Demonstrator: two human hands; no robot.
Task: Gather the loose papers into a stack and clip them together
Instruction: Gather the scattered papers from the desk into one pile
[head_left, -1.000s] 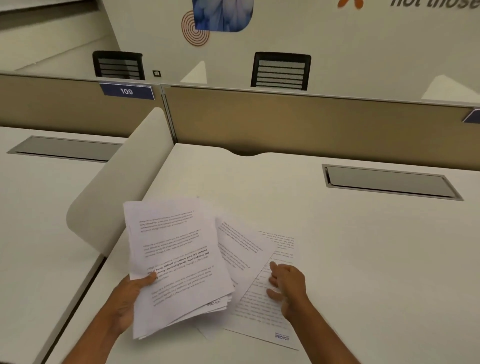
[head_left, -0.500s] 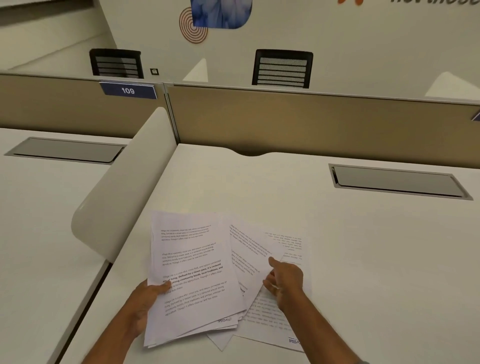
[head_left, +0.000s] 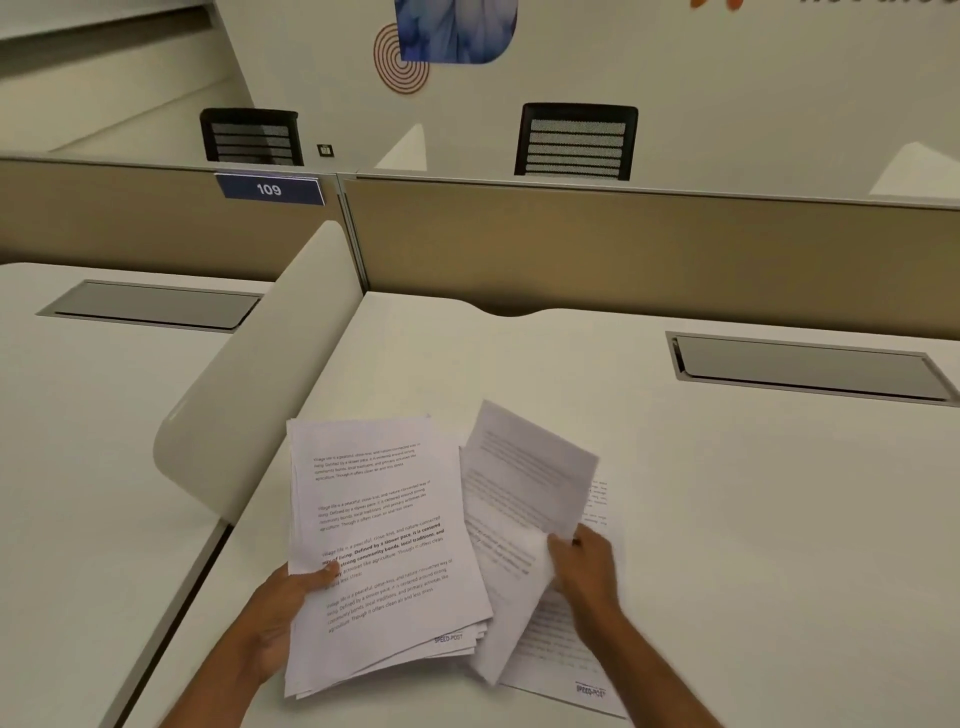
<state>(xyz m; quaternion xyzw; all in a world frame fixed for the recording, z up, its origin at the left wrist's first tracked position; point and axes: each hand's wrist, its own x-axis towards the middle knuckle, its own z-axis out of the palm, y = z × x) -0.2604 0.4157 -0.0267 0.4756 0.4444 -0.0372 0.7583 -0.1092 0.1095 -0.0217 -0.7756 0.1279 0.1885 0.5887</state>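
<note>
The step in hand is the gathering; no clip is visible anywhere on the desk. The left hand (head_left: 283, 618) holds the stack (head_left: 384, 551) of printed sheets by its left edge, thumb on top, fingers under it. The stack lies at the near side of the white desk (head_left: 753, 519), its lower edges uneven. Just right of it, the right hand (head_left: 584, 566) pinches one loose sheet (head_left: 519, 499) and lifts it, so the paper bends and looks blurred. Under this sheet one more page (head_left: 566, 649) lies flat on the desk, partly covered.

I judge that the next move needs the lifted sheet laid on top of the stack, then the last page picked up from the flat surface, which is hard because thin paper gives no edge to grip. After this the edges need tapping even.

The desk is smooth and bare, with a grey cable hatch (head_left: 810, 366) at the far right. A curved white divider (head_left: 260, 374) stands at the left, a beige partition (head_left: 623, 244) at the far side with a blue tag "109" (head_left: 270, 189). Behind it two black chairs (head_left: 576, 140) face a pale wall.
</note>
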